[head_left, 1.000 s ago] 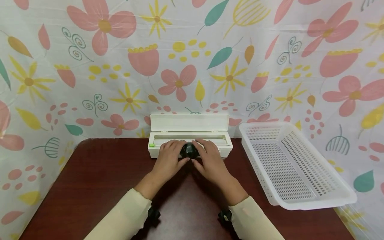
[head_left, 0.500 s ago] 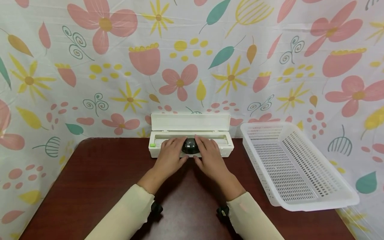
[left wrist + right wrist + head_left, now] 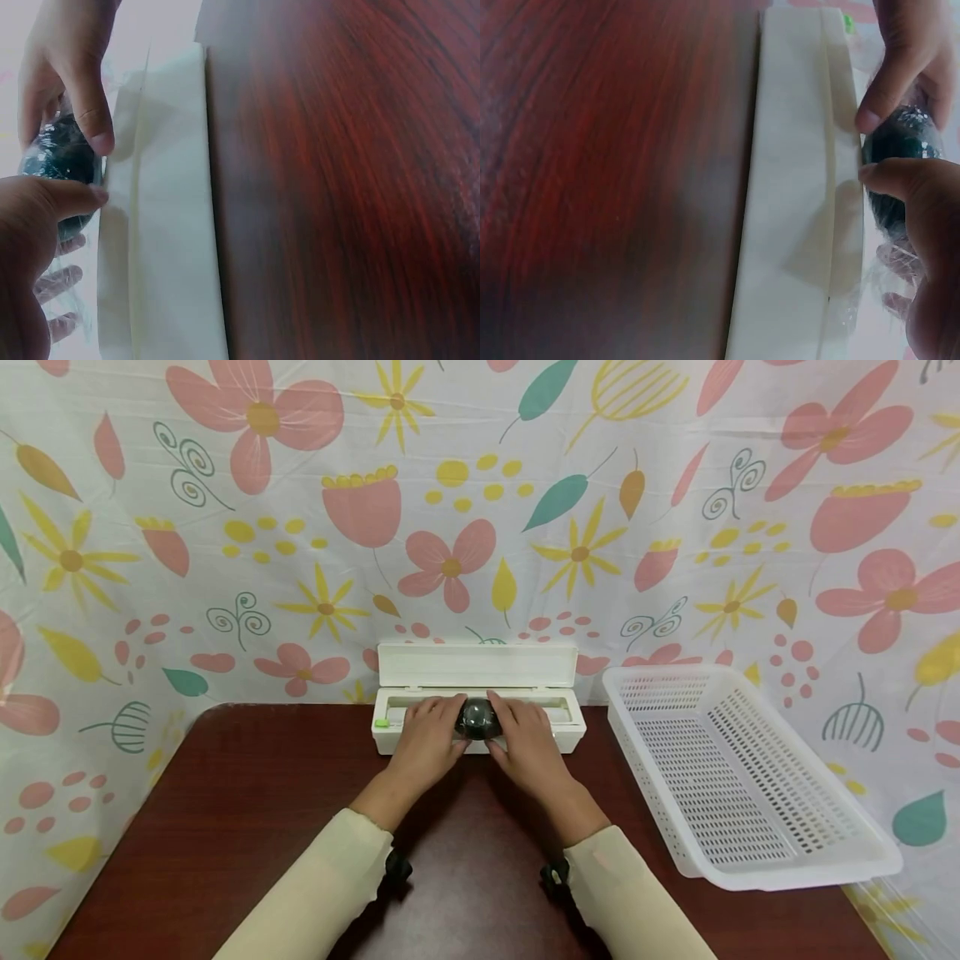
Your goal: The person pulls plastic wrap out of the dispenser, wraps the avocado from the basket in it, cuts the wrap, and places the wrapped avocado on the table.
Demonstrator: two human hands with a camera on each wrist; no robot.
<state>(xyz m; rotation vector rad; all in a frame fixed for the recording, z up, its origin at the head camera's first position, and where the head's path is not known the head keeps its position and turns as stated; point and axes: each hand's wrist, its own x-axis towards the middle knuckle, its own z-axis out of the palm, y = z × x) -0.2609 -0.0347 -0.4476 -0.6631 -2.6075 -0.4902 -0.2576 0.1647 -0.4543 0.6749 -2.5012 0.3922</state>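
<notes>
A dark, shiny rounded object (image 3: 478,719) is held between both hands above the front of a long white box (image 3: 480,745) whose lid (image 3: 476,666) stands up. The left hand (image 3: 426,739) grips its left side, the right hand (image 3: 531,739) its right side, thumbs at the near side. In the left wrist view clear crinkled film covers the dark object (image 3: 60,157), and the left hand's (image 3: 30,225) fingers show through film. The right wrist view shows film round the object (image 3: 900,142) and by the right hand (image 3: 930,225). Its underside is hidden.
A white perforated basket (image 3: 750,777) stands on the right of the dark red-brown table (image 3: 247,827). A floral cloth (image 3: 480,485) hangs behind. A small green piece (image 3: 382,723) sits at the box's left end.
Both hands have moved slightly away from the body and up with the dark object, which has turned a little between them. Box and basket have stayed in place.
</notes>
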